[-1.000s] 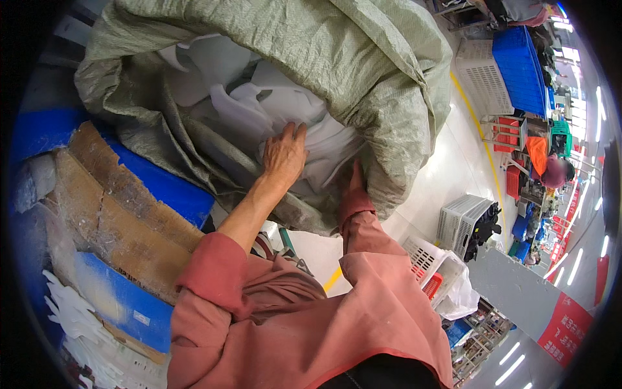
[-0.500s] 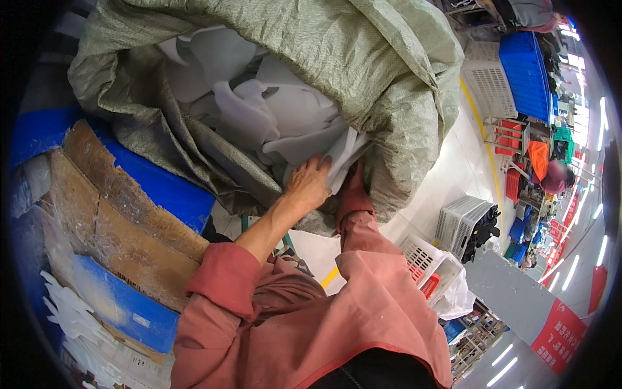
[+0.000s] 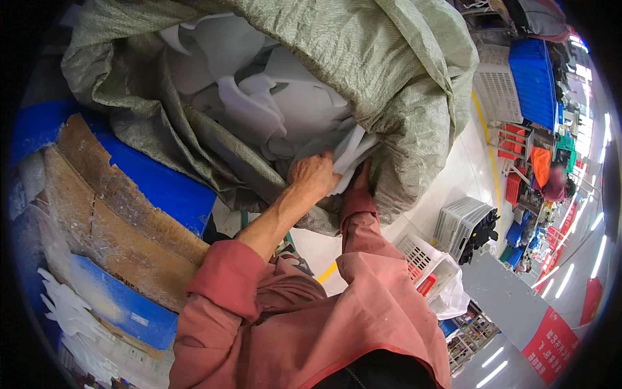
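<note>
Pieces of white material [image 3: 251, 111] are lying inside the sack [image 3: 414, 97], a few gathered, most loose, the left hand [image 3: 313, 176] bending its fingers against some, the right hand [image 3: 363, 176] half hiding, neither grip possible to tell.

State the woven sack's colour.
The sack is dull grey-green, seen best in the head view.

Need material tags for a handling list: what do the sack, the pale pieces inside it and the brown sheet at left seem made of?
Sack: woven plastic, probably, with a slight sheen; fine weave, crisp creases.
Pale pieces: matte foam or flexible plastic; smooth, curved surfaces leave it open.
Brown sheet: likely cardboard, scuffed; ragged torn edge.
</note>
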The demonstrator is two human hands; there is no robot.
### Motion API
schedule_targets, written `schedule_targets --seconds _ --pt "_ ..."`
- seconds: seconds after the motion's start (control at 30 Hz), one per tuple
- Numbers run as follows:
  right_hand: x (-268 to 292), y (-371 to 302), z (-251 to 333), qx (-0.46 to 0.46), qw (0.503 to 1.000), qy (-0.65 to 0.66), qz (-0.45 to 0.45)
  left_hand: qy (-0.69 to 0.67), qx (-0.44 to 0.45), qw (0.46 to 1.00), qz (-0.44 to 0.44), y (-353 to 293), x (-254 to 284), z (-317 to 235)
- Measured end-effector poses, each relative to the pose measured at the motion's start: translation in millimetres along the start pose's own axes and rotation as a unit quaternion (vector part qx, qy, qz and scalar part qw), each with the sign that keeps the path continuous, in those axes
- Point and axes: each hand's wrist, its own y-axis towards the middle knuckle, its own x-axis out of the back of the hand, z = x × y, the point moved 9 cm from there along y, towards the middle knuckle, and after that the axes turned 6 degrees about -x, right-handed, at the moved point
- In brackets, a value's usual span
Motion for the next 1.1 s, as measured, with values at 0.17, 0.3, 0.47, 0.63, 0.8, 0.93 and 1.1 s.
schedule_targets --seconds 0.17,0.3,0.47,0.63,0.8,0.93,1.1 --pt "-9.4 -10.6 6.0 0.013 0.999 -0.029 -0.026 -0.032 -0.052 0.995 -0.078 -3.9 -5.6 1.3" --pt "-12.7 -28.2 1.2 -0.036 0.997 -0.014 -0.059 -0.112 -0.031 0.993 -0.029 -0.5 -28.2 2.9" --pt "-13.3 -30.3 13.4 -0.05 0.997 -0.035 -0.049 -0.057 -0.099 0.993 -0.026 -16.7 -34.4 -25.6" --pt "-22.4 -32.6 42.7 -0.013 0.998 -0.054 -0.014 -0.038 -0.118 0.991 -0.044 -42.7 -18.4 -53.4" --pt "-47.3 -46.6 72.3 0.023 0.997 -0.062 0.028 -0.023 -0.126 0.988 -0.086 -85.9 10.6 -86.4" --pt "-82.7 -72.5 79.8 0.049 0.993 -0.07 0.084 -0.014 -0.139 0.982 -0.128 -130.5 32.0 -96.8" --pt "-148.0 -176.2 34.1 0.05 0.966 -0.072 0.241 -0.015 -0.169 0.959 -0.227 -209.3 65.1 -96.2"
